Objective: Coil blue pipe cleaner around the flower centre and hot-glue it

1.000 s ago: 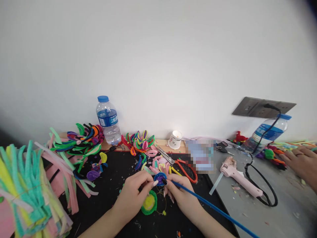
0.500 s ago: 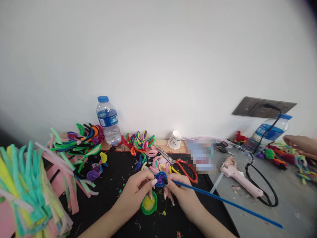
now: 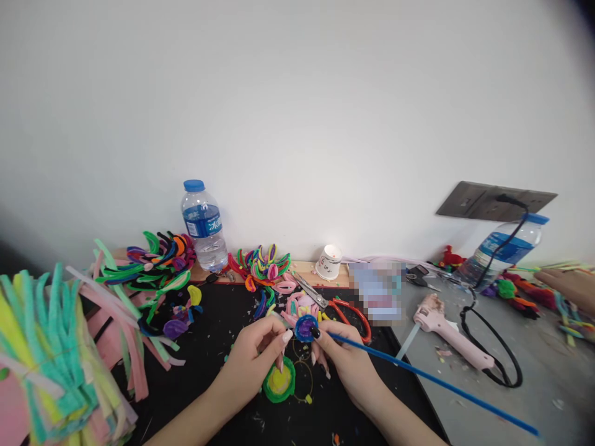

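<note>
My right hand pinches a small round coil of pipe cleaner, purple in the middle and blue around the rim. From it a long straight blue pipe cleaner runs out to the lower right. Just left of the coil is my left hand, fingers curled and thumb against them, its tip slightly apart from the rim; nothing shows in its grip. Below, on the black mat, lies a green-rimmed yellow disc beside a thin wire ring.
Pipe-cleaner bundles fill the left. Behind stand a water bottle and paper cup. Red-handled scissors lie beyond my hands. A corded pink glue gun rests right, near a tilted bottle and another person's hand.
My left thumb has come off the coil, which has turned to face me more and moved slightly up. The blue tail has shifted a little right. The other person's hand has moved.
</note>
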